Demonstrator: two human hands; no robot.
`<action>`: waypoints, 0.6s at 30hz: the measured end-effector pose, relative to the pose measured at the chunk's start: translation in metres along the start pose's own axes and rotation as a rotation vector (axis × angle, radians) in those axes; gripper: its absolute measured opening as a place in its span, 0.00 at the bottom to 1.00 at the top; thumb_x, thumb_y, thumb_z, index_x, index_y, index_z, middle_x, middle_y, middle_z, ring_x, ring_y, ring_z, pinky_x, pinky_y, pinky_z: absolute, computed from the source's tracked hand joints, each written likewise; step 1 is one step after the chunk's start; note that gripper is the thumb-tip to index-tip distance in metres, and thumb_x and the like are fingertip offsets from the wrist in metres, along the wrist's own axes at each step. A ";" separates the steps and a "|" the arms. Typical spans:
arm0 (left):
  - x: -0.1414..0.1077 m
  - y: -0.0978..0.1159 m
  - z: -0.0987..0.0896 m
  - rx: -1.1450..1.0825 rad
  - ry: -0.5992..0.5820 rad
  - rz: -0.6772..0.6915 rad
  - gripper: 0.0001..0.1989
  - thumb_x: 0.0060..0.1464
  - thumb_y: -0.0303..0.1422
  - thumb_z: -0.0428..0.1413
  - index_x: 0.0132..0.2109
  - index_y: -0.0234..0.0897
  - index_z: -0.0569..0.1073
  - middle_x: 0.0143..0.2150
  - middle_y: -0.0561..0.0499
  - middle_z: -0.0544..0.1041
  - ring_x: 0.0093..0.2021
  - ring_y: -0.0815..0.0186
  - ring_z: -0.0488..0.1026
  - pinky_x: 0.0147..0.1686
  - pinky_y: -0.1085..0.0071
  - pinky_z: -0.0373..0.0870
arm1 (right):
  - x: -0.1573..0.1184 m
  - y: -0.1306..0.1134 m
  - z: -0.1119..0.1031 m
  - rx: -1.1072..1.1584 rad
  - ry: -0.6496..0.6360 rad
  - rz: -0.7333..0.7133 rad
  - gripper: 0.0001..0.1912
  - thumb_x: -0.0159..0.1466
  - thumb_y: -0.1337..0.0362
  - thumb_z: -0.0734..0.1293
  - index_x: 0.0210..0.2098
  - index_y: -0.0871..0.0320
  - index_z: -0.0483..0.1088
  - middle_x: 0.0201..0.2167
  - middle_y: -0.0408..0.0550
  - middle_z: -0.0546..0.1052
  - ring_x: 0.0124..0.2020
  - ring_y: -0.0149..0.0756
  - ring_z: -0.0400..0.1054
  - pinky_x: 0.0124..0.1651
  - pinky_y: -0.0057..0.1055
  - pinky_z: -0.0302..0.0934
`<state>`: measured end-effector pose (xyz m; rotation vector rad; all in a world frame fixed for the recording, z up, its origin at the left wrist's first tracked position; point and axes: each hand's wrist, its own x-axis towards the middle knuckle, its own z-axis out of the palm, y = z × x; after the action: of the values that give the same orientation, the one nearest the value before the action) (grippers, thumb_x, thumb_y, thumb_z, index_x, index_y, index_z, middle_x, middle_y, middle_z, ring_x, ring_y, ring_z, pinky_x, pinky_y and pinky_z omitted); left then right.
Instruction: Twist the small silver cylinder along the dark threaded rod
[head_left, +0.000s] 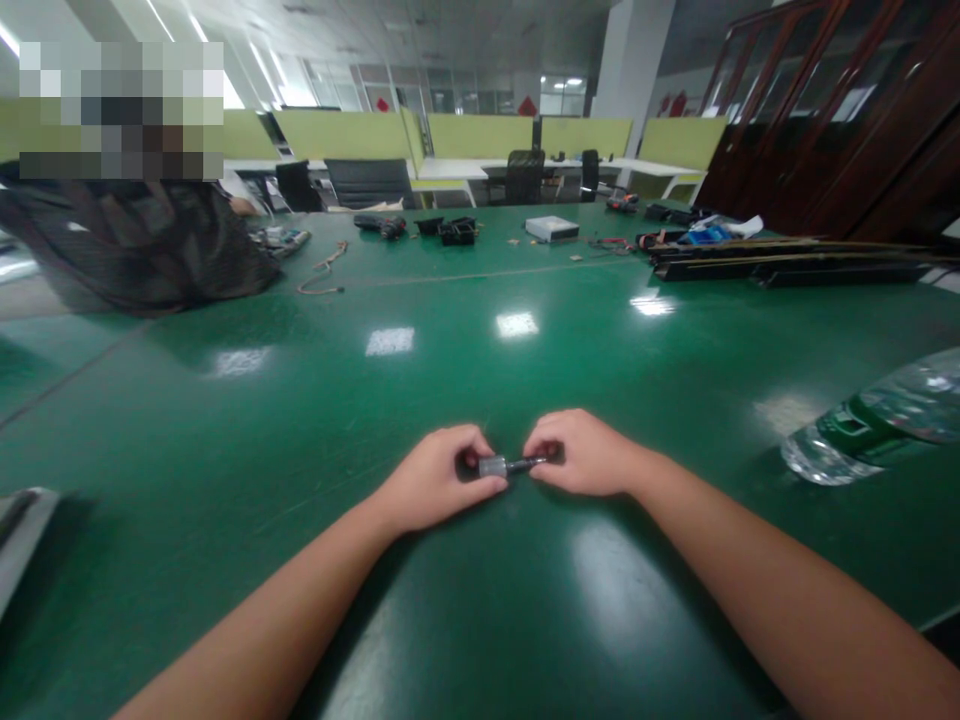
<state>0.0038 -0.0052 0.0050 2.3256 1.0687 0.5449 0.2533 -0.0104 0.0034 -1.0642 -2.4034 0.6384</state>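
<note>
My left hand (442,478) curls around the wider grey end of a small grey-and-black cylindrical object (493,466), its thumb along the near side. From that end a thin dark shaft (520,465) runs to the right. My right hand (581,455) pinches the far tip of the shaft between thumb and fingers. The object lies level, at or just above the green tabletop (480,600). What kind of thing it is, I cannot make out; the fingers cover both its ends.
A clear water bottle (877,425) lies at the right. Across the far side are a white box (552,229), black parts (456,231), a power drill (379,227), a cable (322,270) and long dark strips (780,262). A dark bag (150,245) stands at the left, near a person.
</note>
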 end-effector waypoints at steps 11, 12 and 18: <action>0.000 0.001 0.000 0.013 -0.004 -0.009 0.13 0.54 0.42 0.62 0.35 0.37 0.72 0.34 0.51 0.77 0.34 0.64 0.72 0.35 0.71 0.65 | -0.001 0.009 -0.008 0.039 -0.037 0.050 0.05 0.56 0.68 0.72 0.34 0.59 0.79 0.32 0.46 0.78 0.33 0.31 0.70 0.38 0.27 0.61; 0.000 0.001 0.000 0.014 -0.001 -0.009 0.14 0.54 0.43 0.62 0.35 0.37 0.72 0.34 0.51 0.77 0.34 0.64 0.72 0.34 0.71 0.65 | -0.001 0.010 -0.009 0.039 -0.036 0.064 0.06 0.56 0.68 0.72 0.34 0.59 0.79 0.32 0.46 0.78 0.33 0.31 0.70 0.37 0.27 0.61; 0.001 0.001 0.000 0.014 0.000 -0.007 0.14 0.54 0.43 0.62 0.35 0.37 0.71 0.34 0.51 0.76 0.34 0.64 0.72 0.34 0.71 0.65 | 0.001 0.014 -0.010 0.009 0.046 0.229 0.05 0.56 0.69 0.71 0.32 0.60 0.79 0.28 0.44 0.77 0.28 0.29 0.67 0.32 0.26 0.59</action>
<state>0.0046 -0.0054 0.0062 2.3331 1.0836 0.5357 0.2664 0.0008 0.0041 -1.3482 -2.2555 0.6912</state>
